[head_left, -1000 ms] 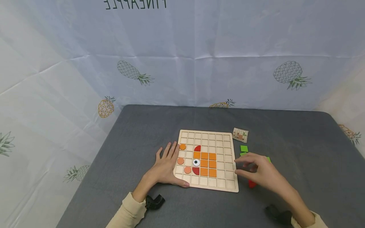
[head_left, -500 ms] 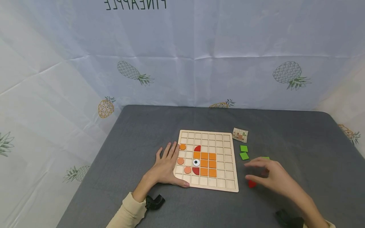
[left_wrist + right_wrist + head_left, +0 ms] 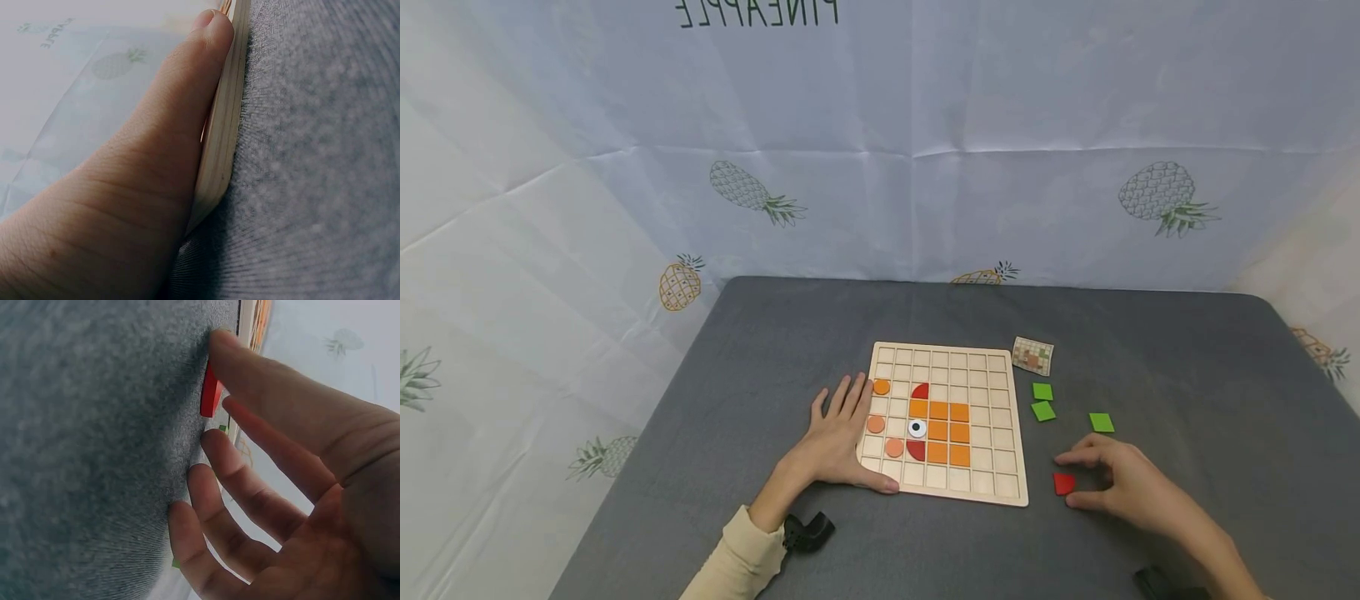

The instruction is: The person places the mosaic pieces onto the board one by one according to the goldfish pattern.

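My left hand rests on the left edge of a wooden grid board, fingers spread. In the left wrist view its thumb lies along the board's near edge. Orange square tiles, red quarter-round tiles, orange discs and a white eye disc sit in the board's cells. Right of the board, my right hand is low over a red tile. Thumb and index finger stand on either side of it, not visibly pinching. The thumb overlaps the tile in the right wrist view.
Two green square tiles lie right of the board, and another green tile lies beyond my right hand. A small pattern card is at the board's far right corner. Pineapple-print cloth hangs behind the grey table.
My right hand has moved from the board's right edge rightward and toward me, down to the red tile. The green tiles came into full view. The left hand and board stay put.
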